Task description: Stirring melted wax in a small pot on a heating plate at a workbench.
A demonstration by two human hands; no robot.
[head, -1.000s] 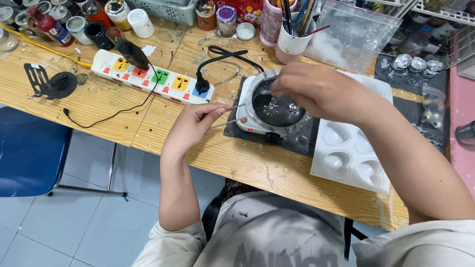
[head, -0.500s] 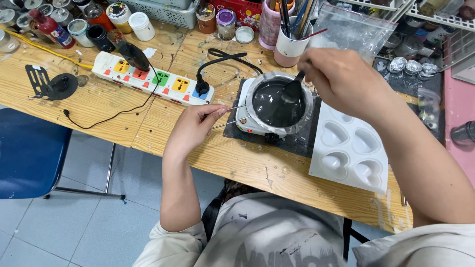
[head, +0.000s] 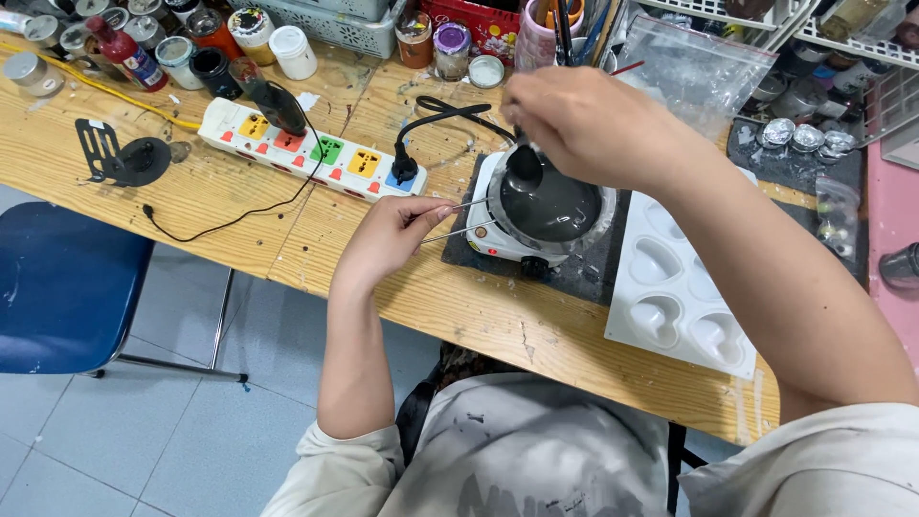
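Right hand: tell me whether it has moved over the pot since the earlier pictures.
Yes. The right hand with its spoon has swung from the pot's right rim to its upper-left rim, away from the white heart mould.

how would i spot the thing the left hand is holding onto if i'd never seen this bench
On the wooden workbench, find the small white hot plate beside the multicoloured power strip. The left hand pinches a thin two-wire metal handle of the pan of dark liquid, the only bare wires there.

A round metal pot (head: pixel 550 206) of dark grey liquid sits on a small white hotplate (head: pixel 490 235), a dark spoon (head: pixel 524 165) dipped in.
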